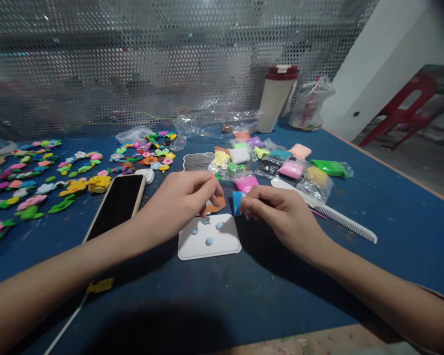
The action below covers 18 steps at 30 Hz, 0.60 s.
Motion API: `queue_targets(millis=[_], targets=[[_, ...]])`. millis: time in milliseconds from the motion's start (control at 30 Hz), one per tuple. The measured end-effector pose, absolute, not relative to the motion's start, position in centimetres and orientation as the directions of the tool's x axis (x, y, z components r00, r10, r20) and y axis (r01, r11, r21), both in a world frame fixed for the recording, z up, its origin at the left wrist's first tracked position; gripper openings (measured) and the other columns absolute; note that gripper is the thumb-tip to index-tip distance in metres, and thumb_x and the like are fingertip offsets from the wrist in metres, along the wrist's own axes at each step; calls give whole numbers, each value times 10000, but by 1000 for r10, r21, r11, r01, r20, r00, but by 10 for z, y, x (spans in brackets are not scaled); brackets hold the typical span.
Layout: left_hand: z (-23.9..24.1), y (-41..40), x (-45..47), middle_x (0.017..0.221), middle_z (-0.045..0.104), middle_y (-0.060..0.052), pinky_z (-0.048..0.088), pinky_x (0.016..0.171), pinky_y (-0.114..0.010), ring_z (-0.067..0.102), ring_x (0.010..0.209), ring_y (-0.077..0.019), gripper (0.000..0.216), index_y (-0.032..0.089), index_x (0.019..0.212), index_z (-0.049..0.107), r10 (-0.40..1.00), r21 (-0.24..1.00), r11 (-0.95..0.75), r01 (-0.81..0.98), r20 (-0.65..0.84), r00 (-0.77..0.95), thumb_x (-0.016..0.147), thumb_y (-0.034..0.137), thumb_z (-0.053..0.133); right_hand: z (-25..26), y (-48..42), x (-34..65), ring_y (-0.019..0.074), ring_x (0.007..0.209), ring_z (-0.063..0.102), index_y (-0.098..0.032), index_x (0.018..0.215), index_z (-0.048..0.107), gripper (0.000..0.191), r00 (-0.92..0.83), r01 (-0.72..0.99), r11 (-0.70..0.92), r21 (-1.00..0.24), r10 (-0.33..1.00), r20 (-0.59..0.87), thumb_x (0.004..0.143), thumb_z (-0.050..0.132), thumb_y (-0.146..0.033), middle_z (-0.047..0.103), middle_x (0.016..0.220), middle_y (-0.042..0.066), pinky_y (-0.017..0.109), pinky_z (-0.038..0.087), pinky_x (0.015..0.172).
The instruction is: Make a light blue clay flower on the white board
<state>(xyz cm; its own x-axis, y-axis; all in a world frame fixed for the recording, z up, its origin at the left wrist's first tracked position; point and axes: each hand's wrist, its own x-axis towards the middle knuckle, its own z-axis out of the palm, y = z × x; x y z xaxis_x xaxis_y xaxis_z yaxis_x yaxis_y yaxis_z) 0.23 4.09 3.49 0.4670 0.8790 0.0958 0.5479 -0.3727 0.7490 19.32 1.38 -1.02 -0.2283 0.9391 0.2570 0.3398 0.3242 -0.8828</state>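
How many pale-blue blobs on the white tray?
4 visible on the white tray: front blob, right blob, left blob, back blob. The left hand overlaps the tray's far left part, so more may be hidden.

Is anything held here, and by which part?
The right hand pinches a blue packet by its right side; whether the left hand holds anything cannot be told.
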Motion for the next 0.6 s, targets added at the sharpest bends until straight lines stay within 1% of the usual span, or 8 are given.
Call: queue_targets(millis=[67,133,200,267,333,400,467,600], targets=[[35,41,1,669,653,27,423,492,-170,561,523,-79,295,155,695,630,879,754,-369,543,93,468,899,253,442,-11,14,193,82,560,469,-152,611,588,284,-261,318,302,-899,939,223,881,548,-229,540,580,-29,229,345,543],[37,42,1,691,661,27,431,500,-176,567,530,-82,288,160,707,628,880,756,-366,543,90,467,900,253,435,-13,15,193,83,556,485,-153,666,637,252,-254,267,265,-927,947,198,882,553,-251,563,582,-27,231,366,552],[38,42,0,681,658,29,428,504,-178,565,532,-83,293,163,699,629,881,746,-371,553,95,463,899,248,434,-17,18,193,90,570,527,-165,768,687,170,-227,159,196,-968,961,158,865,584,-260,607,601,-24,235,403,574],[40,43,0,656,646,31,420,500,-182,559,531,-84,301,165,683,628,883,736,-377,562,103,459,898,240,432,-21,21,193,99,629,592,-196,879,713,111,-212,9,112,-994,971,108,829,634,-256,678,695,-13,244,454,628],[40,44,0,629,631,34,415,492,-188,552,522,-86,303,167,681,627,884,734,-379,564,108,454,899,238,429,-23,23,193,108,720,644,-235,949,715,161,-214,-121,50,-991,974,75,793,677,-239,722,834,-5,259,492,710],[40,44,0,622,627,36,410,482,-191,546,510,-86,298,169,693,630,884,736,-380,561,111,454,900,239,427,-24,24,192,123,841,667,-254,976,710,215,-213,-200,16,-980,975,59,768,699,-200,730,932,-1,272,499,806],[40,44,0,618,625,37,406,478,-190,543,506,-84,296,169,698,632,883,733,-383,562,112,456,900,239,427,-23,25,191,142,948,664,-252,980,704,252,-210,-253,-26,-967,977,29,749,704,-151,728,987,4,288,487,889],[40,45,0,598,608,37,395,471,-179,539,505,-82,294,165,694,635,885,729,-379,570,107,453,895,226,430,-22,26,192,172,1041,648,-237,942,706,240,-240,-337,-121,-934,970,-39,739,692,-109,726,1022,16,309,454,988]])
